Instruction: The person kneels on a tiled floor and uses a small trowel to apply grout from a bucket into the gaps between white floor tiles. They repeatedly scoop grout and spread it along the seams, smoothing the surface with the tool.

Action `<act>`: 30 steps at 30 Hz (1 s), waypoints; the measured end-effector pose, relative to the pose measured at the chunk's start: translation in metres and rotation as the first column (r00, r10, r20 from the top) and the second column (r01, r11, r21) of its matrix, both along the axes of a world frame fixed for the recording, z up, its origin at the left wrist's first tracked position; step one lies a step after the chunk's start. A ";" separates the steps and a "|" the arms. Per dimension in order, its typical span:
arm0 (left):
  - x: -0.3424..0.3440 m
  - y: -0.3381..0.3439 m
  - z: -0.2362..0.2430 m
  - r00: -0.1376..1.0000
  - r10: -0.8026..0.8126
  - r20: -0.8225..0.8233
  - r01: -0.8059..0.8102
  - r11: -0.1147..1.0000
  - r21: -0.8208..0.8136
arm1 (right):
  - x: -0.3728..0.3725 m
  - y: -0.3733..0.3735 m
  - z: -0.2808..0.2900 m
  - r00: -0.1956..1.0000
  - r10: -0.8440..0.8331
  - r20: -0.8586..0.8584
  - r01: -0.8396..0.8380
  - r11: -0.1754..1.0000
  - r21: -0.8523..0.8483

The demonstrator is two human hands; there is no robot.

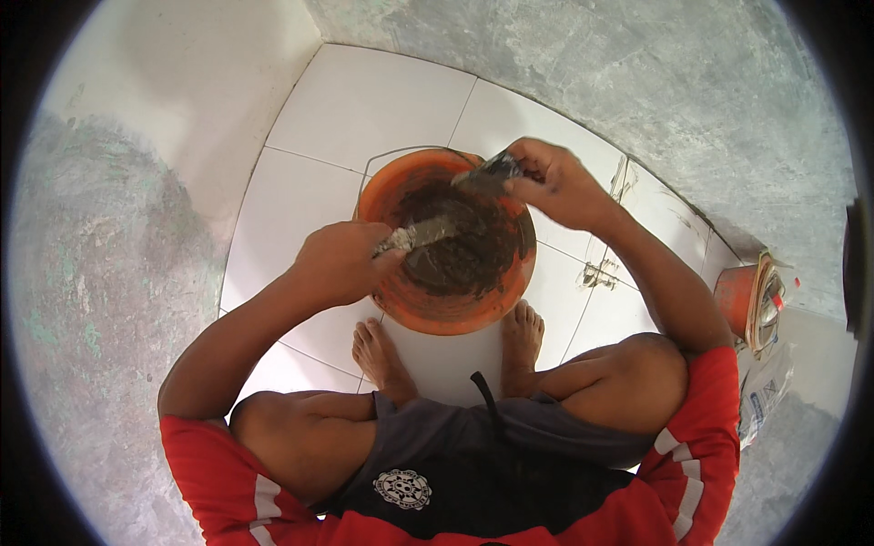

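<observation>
An orange bucket (443,321) stands on the floor between my feet, its wire handle resting toward the far side. Wet, grey-brown mortar (455,261) lies in it and smears the inner wall. My left hand (344,262) is closed around the mortar-caked handle of a putty knife (431,231), whose blade reaches over the mortar. At the bucket's far right rim, my right hand (560,185) grips a dark, flat scraper (489,175) with its wide end pointing left over the bucket. Whether the left blade touches the mortar, I cannot tell.
White floor tiles (382,96) surround the bucket, with mortar smudges (596,273) to its right. Grey, patchy walls (619,64) border the floor. At the right, a smaller orange container (734,296) with things in it stands near a crumpled plastic bag (763,391).
</observation>
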State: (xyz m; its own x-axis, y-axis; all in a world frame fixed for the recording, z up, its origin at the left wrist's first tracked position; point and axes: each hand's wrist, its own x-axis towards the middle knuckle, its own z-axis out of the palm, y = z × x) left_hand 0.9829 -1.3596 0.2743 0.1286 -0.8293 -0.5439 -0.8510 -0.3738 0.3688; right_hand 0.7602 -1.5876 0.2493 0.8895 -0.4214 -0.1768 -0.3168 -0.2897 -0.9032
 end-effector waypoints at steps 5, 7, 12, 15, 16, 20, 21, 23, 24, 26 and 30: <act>-0.026 -0.021 -0.025 0.971 -0.224 0.077 0.212 0.967 0.138 | -0.004 -0.009 -0.007 0.989 -0.136 -0.058 0.141 0.984 0.108; -0.034 -0.028 -0.036 0.946 -0.309 0.098 0.290 0.942 0.169 | -0.007 -0.006 -0.011 0.991 -0.100 -0.086 0.112 0.981 0.158; -0.045 -0.039 -0.053 0.893 -0.430 0.129 0.422 0.902 0.089 | -0.011 -0.004 -0.019 0.993 -0.090 -0.075 0.101 0.979 0.174; -0.049 -0.042 -0.056 0.889 -0.435 0.145 0.429 0.901 0.068 | -0.012 -0.008 -0.023 0.990 -0.088 -0.114 0.104 0.985 0.137; -0.052 -0.043 -0.057 0.893 -0.431 0.129 0.433 0.901 0.011 | -0.012 -0.009 -0.024 0.989 -0.089 -0.119 0.105 0.986 0.132; -0.059 -0.042 -0.059 0.902 -0.421 0.101 0.432 0.889 -0.152 | -0.008 -0.008 -0.026 0.987 -0.126 -0.104 0.145 0.968 0.204; -0.059 -0.041 -0.059 0.903 -0.417 0.099 0.429 0.884 -0.188 | -0.008 -0.007 -0.024 0.991 -0.115 -0.062 0.126 0.970 0.209; -0.054 -0.035 -0.056 0.940 -0.337 0.046 0.339 0.914 -0.223 | -0.012 -0.007 -0.017 0.992 -0.127 -0.020 0.128 0.972 0.198; -0.049 -0.032 -0.053 0.952 -0.305 0.013 0.299 0.923 -0.243 | -0.017 -0.008 -0.012 0.987 -0.149 -0.062 0.157 0.973 0.168; -0.038 -0.022 -0.043 0.971 -0.235 -0.039 0.205 0.909 -0.362 | -0.036 -0.011 0.003 0.979 -0.187 -0.086 0.196 0.974 0.109; -0.020 -0.008 -0.017 0.973 0.049 -0.224 -0.111 0.956 -0.270 | -0.077 0.015 0.013 0.964 -0.232 0.134 0.220 0.971 0.098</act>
